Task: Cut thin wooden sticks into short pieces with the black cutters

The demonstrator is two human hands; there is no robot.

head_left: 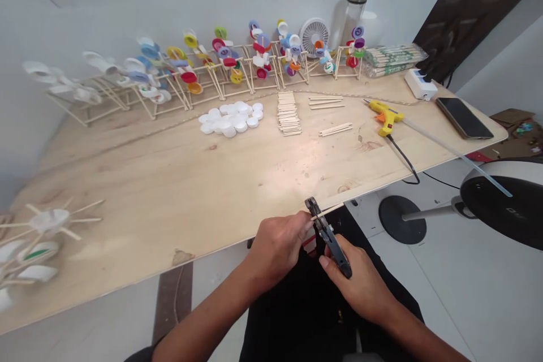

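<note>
Wooden craft stick point(337, 207) lay just beside the near edge of the plywood table point(161, 181), its long axis running rightward and slightly away from your left hand point(275, 251), whose fingertips pinched its end. Your right hand point(358, 283) clenched black cutting pliers point(339, 254), their steel jaws set on the smooth, pale stick, nearer your left hand.

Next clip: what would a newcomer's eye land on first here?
First, the row of stick-framed models with colourful bottle caps along the back of the plywood table. At the near edge, the left hand holds a wooden craft stick in black-handled pliers gripped by the right hand. A yellow hot glue gun lies at right.
</note>
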